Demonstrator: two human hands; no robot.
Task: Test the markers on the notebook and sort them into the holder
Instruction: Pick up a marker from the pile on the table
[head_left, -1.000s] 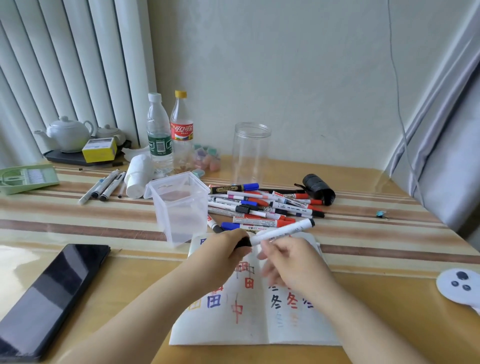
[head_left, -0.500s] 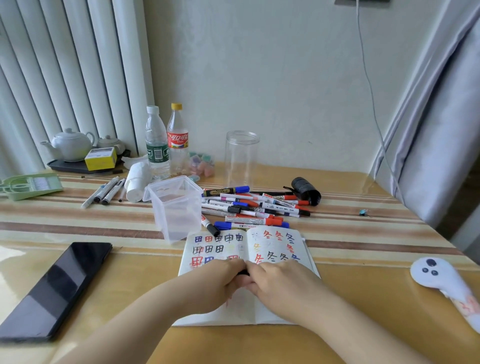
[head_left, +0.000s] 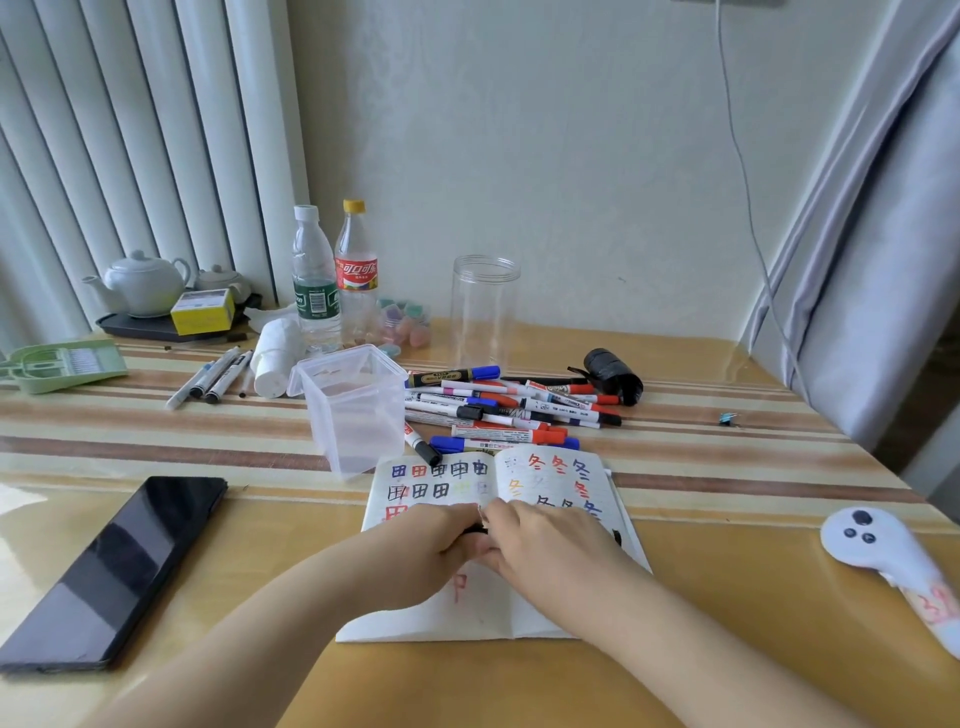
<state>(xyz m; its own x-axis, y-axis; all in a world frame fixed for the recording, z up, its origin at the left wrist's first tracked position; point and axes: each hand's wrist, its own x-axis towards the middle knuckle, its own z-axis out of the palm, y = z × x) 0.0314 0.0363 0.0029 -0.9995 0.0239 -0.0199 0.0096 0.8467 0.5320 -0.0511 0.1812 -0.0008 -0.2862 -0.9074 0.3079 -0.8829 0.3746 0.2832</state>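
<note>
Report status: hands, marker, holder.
Left hand and right hand both grip a black marker over the open notebook. Square holder empty. Marker pile unsorted behind.

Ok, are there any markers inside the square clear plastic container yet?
No, the square clear container holds no markers; the marker pile lies on the table beside it.

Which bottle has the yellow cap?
The clear plastic bottle with the red label, standing at the back of the table. The bottle beside it has a white cap and a green label.
</note>
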